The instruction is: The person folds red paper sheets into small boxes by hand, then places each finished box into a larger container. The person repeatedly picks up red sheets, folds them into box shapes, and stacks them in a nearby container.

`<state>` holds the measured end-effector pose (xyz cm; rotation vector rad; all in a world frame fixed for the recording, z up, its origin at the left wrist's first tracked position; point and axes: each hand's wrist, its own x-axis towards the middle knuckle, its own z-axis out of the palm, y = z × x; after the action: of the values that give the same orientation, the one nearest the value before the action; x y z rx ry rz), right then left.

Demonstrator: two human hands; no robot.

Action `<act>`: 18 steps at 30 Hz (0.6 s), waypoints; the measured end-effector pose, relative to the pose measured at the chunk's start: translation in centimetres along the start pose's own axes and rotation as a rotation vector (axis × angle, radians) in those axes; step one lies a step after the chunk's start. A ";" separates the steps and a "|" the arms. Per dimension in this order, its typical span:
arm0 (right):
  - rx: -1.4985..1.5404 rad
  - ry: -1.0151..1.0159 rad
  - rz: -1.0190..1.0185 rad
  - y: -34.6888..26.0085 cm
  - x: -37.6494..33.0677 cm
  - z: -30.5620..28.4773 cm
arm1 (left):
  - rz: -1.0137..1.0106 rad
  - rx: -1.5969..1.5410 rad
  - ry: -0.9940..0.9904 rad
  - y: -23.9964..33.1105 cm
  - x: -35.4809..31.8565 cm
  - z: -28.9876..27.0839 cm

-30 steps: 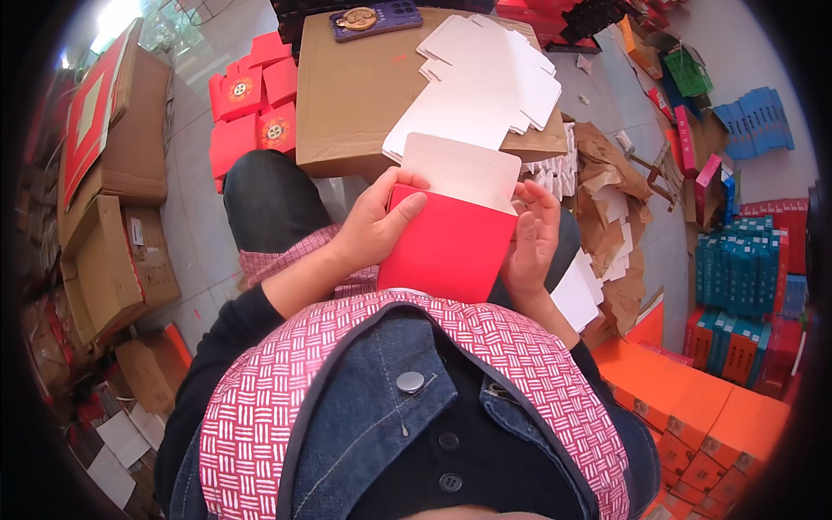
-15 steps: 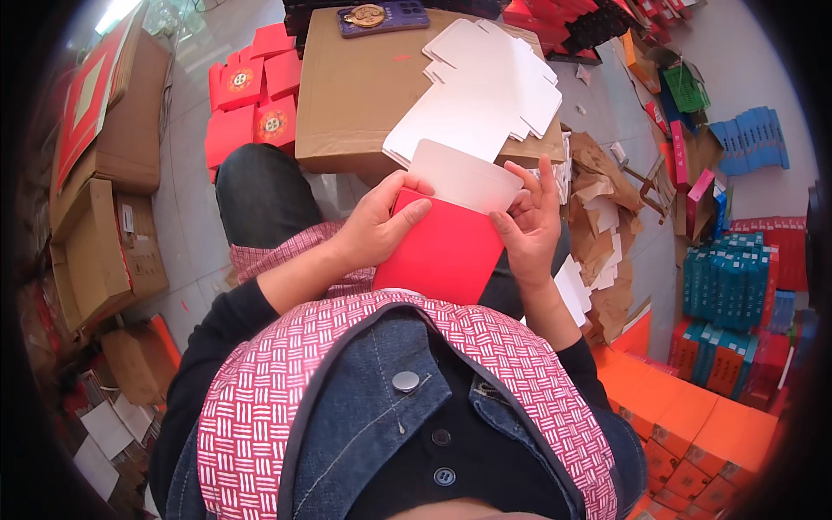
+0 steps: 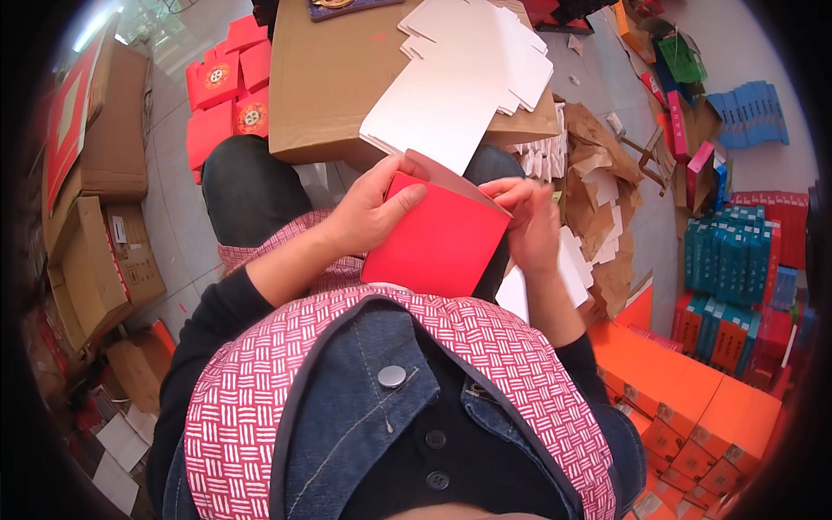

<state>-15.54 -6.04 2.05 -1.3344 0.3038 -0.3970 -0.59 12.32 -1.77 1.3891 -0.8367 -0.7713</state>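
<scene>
I hold a flat red card box blank [image 3: 438, 238] over my lap, its white inner flap showing along the top edge. My left hand [image 3: 368, 204] grips its upper left corner, thumb lying across the red face. My right hand [image 3: 529, 221] pinches the upper right edge, fingers curled round the flap. Just beyond the hands, a stack of white die-cut blanks [image 3: 459, 82] lies on a large brown carton [image 3: 325, 82].
Red printed boxes [image 3: 225, 91] sit on the floor at the far left beside brown cartons [image 3: 95, 225]. Crumpled brown paper [image 3: 602, 173] lies to the right. Orange boxes [image 3: 693, 407] and blue packs [image 3: 732, 251] crowd the right side.
The white flap has been folded down against the red blank, so less white shows. Both hands have closed in on its top corners.
</scene>
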 end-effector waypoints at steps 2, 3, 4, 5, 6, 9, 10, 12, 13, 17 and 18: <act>0.144 -0.160 0.227 -1.2 1.8 -1.9 | 0.023 0.011 -0.025 0.6 0.2 0.1; 0.027 -0.217 0.296 -1.7 2.7 -2.0 | 0.056 0.034 -0.036 0.8 0.3 0.2; -0.090 -0.274 0.365 -2.8 3.6 -1.7 | 0.090 0.057 -0.047 1.0 0.4 0.4; -0.207 -0.339 0.431 -3.7 4.2 -1.3 | 0.123 0.085 -0.050 1.1 0.4 0.5; -0.227 -0.359 0.443 -4.3 4.5 -0.3 | 0.113 0.038 -0.048 1.1 0.4 0.8; -0.392 -0.523 0.587 -5.9 5.2 0.9 | 0.103 -0.025 -0.050 0.9 0.2 1.3; -0.390 -0.532 0.573 -5.9 5.5 0.9 | 0.113 0.005 -0.054 0.8 0.2 1.2; -0.444 -0.552 0.491 -6.0 5.5 0.9 | 0.103 0.038 -0.054 1.1 0.1 1.2; -0.470 -0.561 0.450 -6.0 5.5 0.8 | 0.084 0.041 -0.046 1.6 -0.2 1.3; -0.478 -0.546 0.385 -5.4 5.6 -0.2 | 0.132 0.082 0.007 1.4 -0.6 1.5; -0.512 -0.548 0.363 -5.4 5.5 -0.3 | 0.128 0.082 0.010 1.3 -0.7 1.6</act>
<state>-11.34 -9.71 7.34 -1.7824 0.1829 0.3798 -2.33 12.13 -0.52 1.3961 -0.9486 -0.6369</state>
